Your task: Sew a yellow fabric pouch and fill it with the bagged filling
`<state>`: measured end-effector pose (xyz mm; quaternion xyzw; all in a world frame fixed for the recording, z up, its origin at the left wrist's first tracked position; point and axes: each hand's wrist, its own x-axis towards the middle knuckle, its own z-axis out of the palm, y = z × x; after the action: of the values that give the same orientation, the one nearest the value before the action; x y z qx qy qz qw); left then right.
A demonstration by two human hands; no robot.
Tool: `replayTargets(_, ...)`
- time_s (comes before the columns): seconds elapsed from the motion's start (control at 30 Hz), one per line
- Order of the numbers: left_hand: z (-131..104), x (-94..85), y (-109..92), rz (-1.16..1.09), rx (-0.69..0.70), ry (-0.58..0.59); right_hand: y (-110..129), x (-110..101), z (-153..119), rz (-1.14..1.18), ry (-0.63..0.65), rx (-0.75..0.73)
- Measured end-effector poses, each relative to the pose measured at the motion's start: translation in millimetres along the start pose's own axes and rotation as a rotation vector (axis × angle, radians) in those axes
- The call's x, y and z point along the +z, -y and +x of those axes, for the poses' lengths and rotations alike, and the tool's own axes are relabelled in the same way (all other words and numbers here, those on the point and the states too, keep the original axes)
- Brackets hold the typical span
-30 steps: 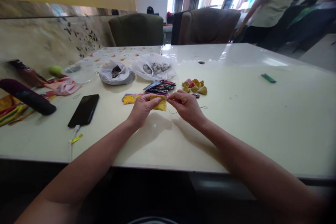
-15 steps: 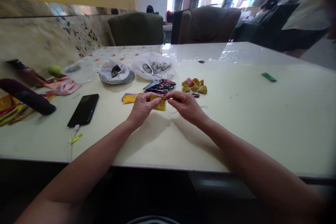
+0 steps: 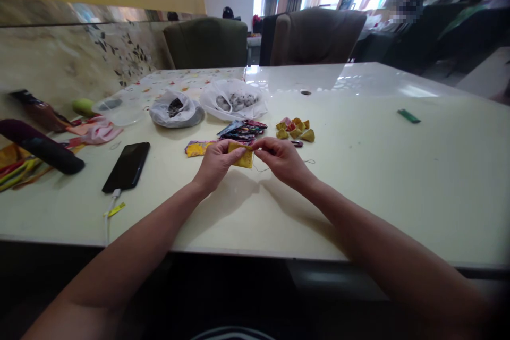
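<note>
A: Far left of the table (image 3: 398,196)?
B: One dark tube-shaped case (image 3: 40,146), coloured ribbons beside it, pink cloth (image 3: 98,132) just behind. One black phone (image 3: 127,166), face up, white cable running from its near end.

A: Middle, back row?
B: One clear plastic tub (image 3: 119,109); two white plastic bags (image 3: 175,110), both open, dark and grey bits inside. In front of them a stack of dark patterned fabric pieces (image 3: 243,130), and one yellow printed scrap flat on the table.

A: The hands?
B: Left hand (image 3: 215,164): fingers closed, thumb on top, pinching the left edge of a small yellow fabric pouch (image 3: 243,156), held just above the table. Right hand (image 3: 281,159): thumb and forefinger pinched together at the pouch's right edge. A thin thread (image 3: 306,162) trails to the right of it; whether a needle is held is too small to tell.

A: Handling notes on the pouch?
B: Judged light, soft and limp, with some cloth grip. It folds if held by one corner, so pinch two opposite edges close to the seam, as both hands do here.

A: Right of the hands?
B: A heap of small yellow folded pieces (image 3: 297,130), then one green lighter-like item (image 3: 408,116), well apart.
</note>
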<state>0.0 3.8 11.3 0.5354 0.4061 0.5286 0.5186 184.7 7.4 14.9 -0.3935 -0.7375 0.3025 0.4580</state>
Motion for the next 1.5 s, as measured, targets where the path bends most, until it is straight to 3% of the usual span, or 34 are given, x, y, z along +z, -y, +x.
replayTargets(0.5, 1, -1.4, -6, -0.194, -0.200, 0.108, -3, -10, 4, 0.329, 0.116, 0.102)
replayTargets(0.9, 0, -1.0, -4, -0.195, -0.206, 0.140, -6, -8, 4, 0.346, 0.144, 0.117)
replayTargets(1.07, 0, 1.4, 1, -0.123, -0.121, 0.117, -7, -3, 2, 0.203, 0.099, 0.055)
replayTargets(1.23, -4, 4.5, 8, 0.009, -0.009, 0.081, -5, 6, -1, -0.020, 0.018, -0.134)
replayTargets(1.5, -8, 7.9, 8, 0.407, 0.134, 0.043, -4, 10, -4, -0.479, -0.012, -0.397)
